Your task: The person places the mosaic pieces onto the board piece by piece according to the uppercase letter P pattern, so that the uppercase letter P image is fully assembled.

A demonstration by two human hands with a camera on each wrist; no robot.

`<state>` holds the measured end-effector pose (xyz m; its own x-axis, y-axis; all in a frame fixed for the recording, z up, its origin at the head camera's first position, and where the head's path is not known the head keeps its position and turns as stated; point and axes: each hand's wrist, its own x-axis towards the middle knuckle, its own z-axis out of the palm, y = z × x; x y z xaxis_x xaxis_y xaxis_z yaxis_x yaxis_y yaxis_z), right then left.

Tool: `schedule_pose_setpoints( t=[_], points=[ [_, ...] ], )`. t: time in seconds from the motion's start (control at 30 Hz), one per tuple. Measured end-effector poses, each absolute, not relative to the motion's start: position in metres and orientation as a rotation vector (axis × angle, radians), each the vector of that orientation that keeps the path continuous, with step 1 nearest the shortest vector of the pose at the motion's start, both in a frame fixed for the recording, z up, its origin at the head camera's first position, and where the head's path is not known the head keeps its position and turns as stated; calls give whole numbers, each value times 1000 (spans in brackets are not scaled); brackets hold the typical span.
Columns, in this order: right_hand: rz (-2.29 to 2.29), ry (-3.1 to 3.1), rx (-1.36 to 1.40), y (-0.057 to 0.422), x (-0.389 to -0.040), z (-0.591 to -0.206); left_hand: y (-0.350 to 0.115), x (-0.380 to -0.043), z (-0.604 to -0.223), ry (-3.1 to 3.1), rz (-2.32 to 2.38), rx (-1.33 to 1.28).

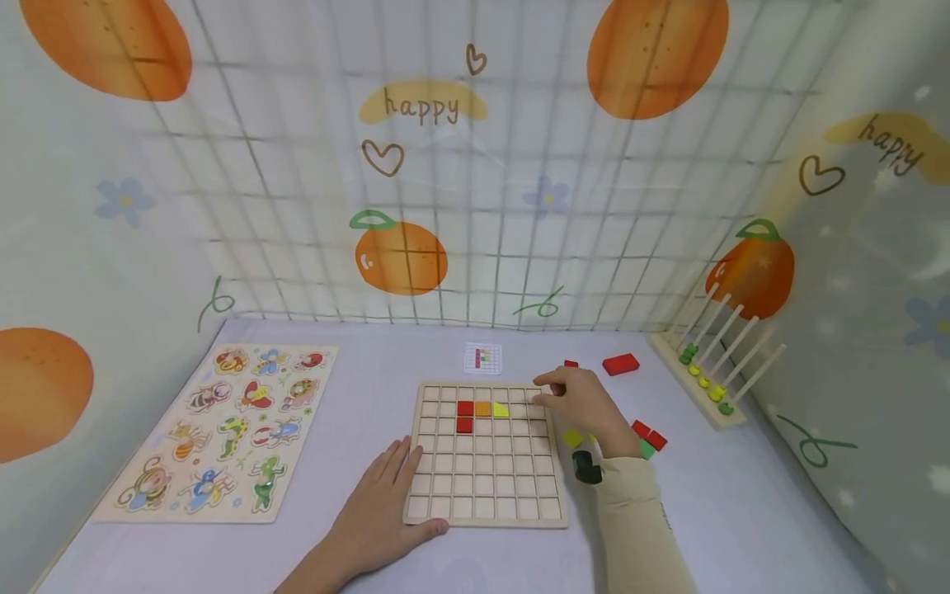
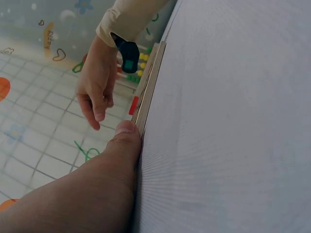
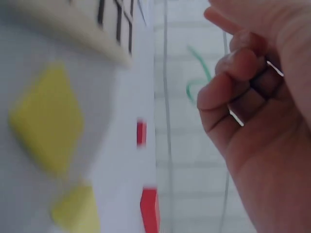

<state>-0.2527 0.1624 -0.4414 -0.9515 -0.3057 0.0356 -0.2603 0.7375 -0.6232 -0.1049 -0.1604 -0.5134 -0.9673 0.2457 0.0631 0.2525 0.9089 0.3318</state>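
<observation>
Right hand [image 1: 588, 408] hangs above the far right corner of the wooden grid board [image 1: 482, 485], fingers loosely bent, with nothing visible between them; the left wrist view shows its fingertips apart from the board; left hand [image 1: 377, 510] lies with fingers extended against the board's left side, thumb at the near edge, grasping nothing. Around the right wrist sits a dark band [image 1: 586, 468], next to a pale sleeve [image 1: 634, 503]; this hand and wrist stand in the way of the head view, partly hiding a yellow piece [image 3: 80, 211] and the small red piece [image 1: 571, 364]; a yellow diamond [image 1: 572, 438] lies just beside the board, and two red tiles [image 1: 649, 435] with a green piece [image 1: 648, 450] lie right of the wrist; a red block [image 1: 621, 364] rests beyond the hand. The board lies below and left of the right hand, between both hands; its cells hold two red squares [image 1: 465, 408], an orange square [image 1: 483, 409] and a slanted yellow tile [image 1: 500, 410]; past its far edge lies a pattern card [image 1: 483, 358]; farther out stand a peg rack [image 1: 723, 412] with beads at right and, at left, an insect puzzle [image 1: 248, 487] lying flat; a curtain [image 1: 297, 124] printed with oranges rises behind.
</observation>
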Motion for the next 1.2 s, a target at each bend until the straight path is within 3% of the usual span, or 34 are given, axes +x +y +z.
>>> schedule_pose_setpoints(
  t=[0.3,0.77,1.2],
  points=[
    [-1006,2945,-200,226,-244,-444,-161,-105,-518,-3038,-544,-380],
    [-948,2915,187,326,-198,-462,-161,-105,-518,-3020,-541,-382],
    [-891,2842,278,337,-191,-479,-161,-106,-518,-3033,-541,-397]
  ],
)
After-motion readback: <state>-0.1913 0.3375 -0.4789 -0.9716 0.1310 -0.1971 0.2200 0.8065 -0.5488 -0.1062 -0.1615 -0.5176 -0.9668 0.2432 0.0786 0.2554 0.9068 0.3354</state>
